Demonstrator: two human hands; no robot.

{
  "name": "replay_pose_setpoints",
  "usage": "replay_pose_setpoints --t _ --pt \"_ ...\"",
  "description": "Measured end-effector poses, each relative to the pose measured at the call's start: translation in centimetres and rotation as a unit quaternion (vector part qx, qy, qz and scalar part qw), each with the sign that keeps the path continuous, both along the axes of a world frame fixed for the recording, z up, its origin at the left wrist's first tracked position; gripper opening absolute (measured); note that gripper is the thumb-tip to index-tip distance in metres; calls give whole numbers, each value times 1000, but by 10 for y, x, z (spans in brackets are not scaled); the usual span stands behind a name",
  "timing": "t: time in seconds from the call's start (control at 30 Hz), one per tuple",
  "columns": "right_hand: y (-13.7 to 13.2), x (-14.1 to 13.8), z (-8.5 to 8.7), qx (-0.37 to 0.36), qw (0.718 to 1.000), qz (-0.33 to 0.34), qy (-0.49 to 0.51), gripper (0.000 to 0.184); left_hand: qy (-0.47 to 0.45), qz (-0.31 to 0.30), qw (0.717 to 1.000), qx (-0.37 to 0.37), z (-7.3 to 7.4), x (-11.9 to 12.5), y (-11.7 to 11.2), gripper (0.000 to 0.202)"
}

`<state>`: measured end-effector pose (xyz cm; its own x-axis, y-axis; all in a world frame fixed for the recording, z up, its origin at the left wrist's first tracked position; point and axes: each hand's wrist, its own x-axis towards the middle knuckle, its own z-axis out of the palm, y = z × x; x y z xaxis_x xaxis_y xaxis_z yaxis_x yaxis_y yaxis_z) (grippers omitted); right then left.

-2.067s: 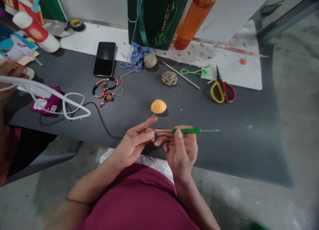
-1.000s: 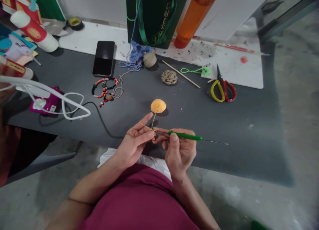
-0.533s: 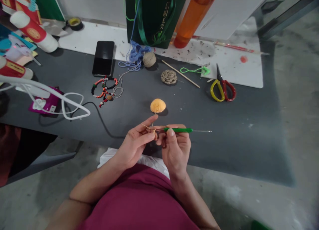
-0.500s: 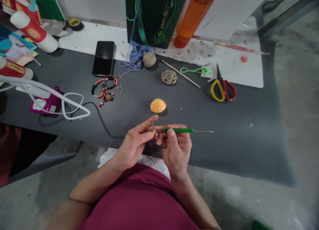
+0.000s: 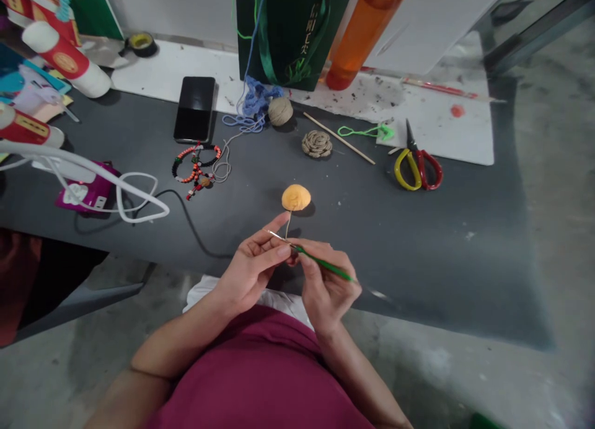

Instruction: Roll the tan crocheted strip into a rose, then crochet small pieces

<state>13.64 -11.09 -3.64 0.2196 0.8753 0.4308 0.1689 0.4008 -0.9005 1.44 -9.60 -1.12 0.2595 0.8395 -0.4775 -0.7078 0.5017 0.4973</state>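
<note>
Held in my right hand [image 5: 328, 283] is a crochet hook [image 5: 328, 266] with a green handle and metal ends. One metal end reaches left across the fingers of my left hand [image 5: 251, 265], and the other points down to the right. My left thumb and fingers pinch yarn, whose worked part is mostly hidden by the fingertips. A strand of yarn [image 5: 288, 224] runs from the raised left index finger up to a yellow-orange yarn ball [image 5: 296, 198] on the table, just beyond my hands.
Beyond the ball lie a brown crocheted rosette [image 5: 317, 144], a thin wooden stick [image 5: 339, 138] and scissors [image 5: 418, 162]. To the left are beaded bracelets [image 5: 195, 168], a phone [image 5: 195, 110] and a white cable [image 5: 144, 199]. A green bag [image 5: 283, 38] and an orange bottle [image 5: 367, 32] stand behind.
My right hand has turned, so the hook now slants down to the right instead of lying level. Its left end now crosses over my left fingers. The left hand stays nearly in place.
</note>
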Motion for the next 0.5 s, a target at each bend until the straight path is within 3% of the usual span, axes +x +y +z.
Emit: replay_pose_setpoints --t 0.1,0.27,0.43,0.5 --pt "-2 -2 1 -71 995 -13 74 9 -4 -8 1000 -3 -2 -2 1 51" --pt "0 3 8 -110 984 2 139 2 -1 -14 1000 16 -3 -5 2 44" --pt "8 5 15 -212 938 69 266 13 -10 -53 998 24 -2 -5 1 37" --pt "9 2 15 -222 926 84 293 15 -11 -59 997 39 0 -4 1 38"
